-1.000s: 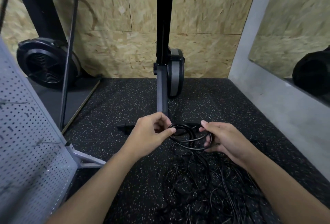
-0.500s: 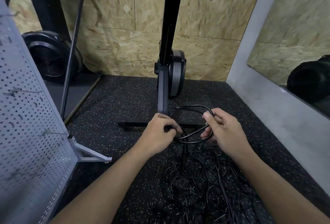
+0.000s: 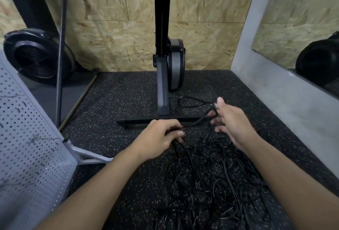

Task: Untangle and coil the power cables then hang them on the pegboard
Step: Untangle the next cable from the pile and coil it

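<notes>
A tangled heap of black power cables point(image 3: 211, 184) lies on the speckled black floor between my forearms. My left hand point(image 3: 159, 138) grips one black cable point(image 3: 194, 122) that runs up and right to my right hand point(image 3: 231, 119). The right hand pinches that cable between thumb and fingers, and a loop of it point(image 3: 190, 101) sticks out past the thumb, above the floor. A grey perforated pegboard point(image 3: 27, 147) leans on its stand at the left edge, with several small hooks on it.
A black exercise machine post point(image 3: 162, 46) with a crossbar foot point(image 3: 146, 120) stands just beyond my hands. A black fan wheel point(image 3: 36, 57) and a thin upright bar point(image 3: 61, 46) are at the far left. OSB panels form the back wall; a grey ledge point(image 3: 284, 101) runs along the right.
The coil seen earlier between my hands has been drawn out into a longer strand. My right hand moved right and away, and a loop now sticks out beyond it. The camera tilted down slightly.
</notes>
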A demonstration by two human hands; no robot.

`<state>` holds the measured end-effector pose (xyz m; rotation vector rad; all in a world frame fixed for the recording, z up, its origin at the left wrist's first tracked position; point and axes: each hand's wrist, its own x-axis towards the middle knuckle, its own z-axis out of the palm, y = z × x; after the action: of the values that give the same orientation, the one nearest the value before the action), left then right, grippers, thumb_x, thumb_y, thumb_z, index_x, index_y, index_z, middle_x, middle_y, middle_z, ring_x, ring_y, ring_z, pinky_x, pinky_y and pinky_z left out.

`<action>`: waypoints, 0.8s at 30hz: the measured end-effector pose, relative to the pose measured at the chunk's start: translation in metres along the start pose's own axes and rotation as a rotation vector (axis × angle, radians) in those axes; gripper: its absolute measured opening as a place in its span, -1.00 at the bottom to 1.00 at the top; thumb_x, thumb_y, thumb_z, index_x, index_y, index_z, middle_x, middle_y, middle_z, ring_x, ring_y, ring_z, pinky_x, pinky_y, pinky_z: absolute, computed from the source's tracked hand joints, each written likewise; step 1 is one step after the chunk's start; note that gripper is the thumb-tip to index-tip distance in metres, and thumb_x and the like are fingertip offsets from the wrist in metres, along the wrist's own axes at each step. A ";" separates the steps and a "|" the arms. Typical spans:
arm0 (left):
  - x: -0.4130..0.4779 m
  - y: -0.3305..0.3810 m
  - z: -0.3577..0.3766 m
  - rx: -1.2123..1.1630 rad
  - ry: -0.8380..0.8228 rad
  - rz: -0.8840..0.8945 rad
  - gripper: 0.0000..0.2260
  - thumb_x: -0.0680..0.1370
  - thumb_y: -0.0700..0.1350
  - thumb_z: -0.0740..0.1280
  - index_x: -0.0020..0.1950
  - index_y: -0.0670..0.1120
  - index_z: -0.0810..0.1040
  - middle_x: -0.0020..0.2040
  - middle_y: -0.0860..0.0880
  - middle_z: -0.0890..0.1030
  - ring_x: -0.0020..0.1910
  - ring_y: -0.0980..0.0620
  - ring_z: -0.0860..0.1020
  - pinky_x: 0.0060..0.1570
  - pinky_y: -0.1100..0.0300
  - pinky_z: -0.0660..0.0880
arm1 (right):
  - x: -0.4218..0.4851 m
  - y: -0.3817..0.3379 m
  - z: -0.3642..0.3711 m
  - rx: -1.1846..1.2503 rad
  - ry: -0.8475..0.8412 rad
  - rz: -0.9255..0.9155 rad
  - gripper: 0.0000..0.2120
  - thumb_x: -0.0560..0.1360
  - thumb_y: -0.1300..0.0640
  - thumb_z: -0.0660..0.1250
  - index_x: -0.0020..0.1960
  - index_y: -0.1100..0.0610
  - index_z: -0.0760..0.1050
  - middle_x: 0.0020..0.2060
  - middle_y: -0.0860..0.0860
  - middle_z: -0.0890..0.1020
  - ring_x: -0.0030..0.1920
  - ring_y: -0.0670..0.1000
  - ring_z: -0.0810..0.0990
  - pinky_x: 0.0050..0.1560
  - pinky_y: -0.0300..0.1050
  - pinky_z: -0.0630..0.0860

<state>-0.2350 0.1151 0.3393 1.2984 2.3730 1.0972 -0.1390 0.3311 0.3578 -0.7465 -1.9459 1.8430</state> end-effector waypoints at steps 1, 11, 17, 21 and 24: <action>0.002 0.000 0.000 -0.034 0.048 -0.010 -0.89 0.70 -0.07 0.33 0.02 -0.01 0.62 -0.12 0.15 0.73 -0.35 0.06 0.56 -0.35 0.11 0.46 | -0.002 0.001 0.001 0.025 -0.076 0.039 -0.60 0.72 -0.14 0.15 0.25 0.14 0.56 -0.02 0.07 0.74 -0.09 0.00 0.68 -0.19 -0.09 0.62; 0.007 0.009 -0.008 -0.763 0.288 -0.225 -0.85 0.74 -0.16 0.21 0.13 -0.18 0.55 0.00 -0.15 0.76 0.03 -0.08 0.74 -0.09 0.16 0.67 | -0.025 0.046 0.016 -0.649 -0.657 0.022 -0.41 0.51 -0.44 0.30 0.46 -0.29 0.31 0.42 -0.32 0.45 0.45 -0.20 0.41 0.54 0.00 0.29; 0.010 -0.004 -0.028 -1.135 0.573 -0.355 -0.84 0.74 -0.18 0.20 0.15 -0.19 0.56 0.06 -0.19 0.74 0.08 -0.13 0.74 0.06 0.03 0.69 | -0.038 0.040 0.027 -0.541 -0.629 -0.070 -0.59 0.71 -0.18 0.11 0.08 0.03 0.64 -0.09 -0.12 0.75 0.05 -0.13 0.68 0.17 -0.07 0.52; 0.008 -0.019 -0.027 -1.186 0.536 -0.493 -0.77 0.74 -0.06 0.22 0.29 -0.18 0.50 0.17 -0.22 0.71 0.08 -0.12 0.73 0.11 -0.02 0.67 | -0.034 0.036 0.033 -0.382 -0.506 -0.119 -0.66 0.75 0.02 0.11 -0.03 0.17 0.52 -0.30 -0.03 0.65 -0.09 0.15 0.71 0.11 0.28 0.58; 0.006 -0.027 -0.010 -0.901 0.244 -0.622 -0.58 0.71 0.04 0.28 0.53 -0.09 0.36 0.23 -0.09 0.68 0.15 -0.03 0.70 0.11 -0.02 0.67 | -0.033 0.028 0.039 -0.357 -0.453 -0.137 -0.65 0.75 0.01 0.14 -0.04 0.20 0.53 -0.26 0.04 0.67 -0.12 0.13 0.73 0.05 0.22 0.63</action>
<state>-0.2608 0.1059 0.3288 0.1204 1.7730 1.8053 -0.1320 0.2801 0.3295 -0.2856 -2.5841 1.7092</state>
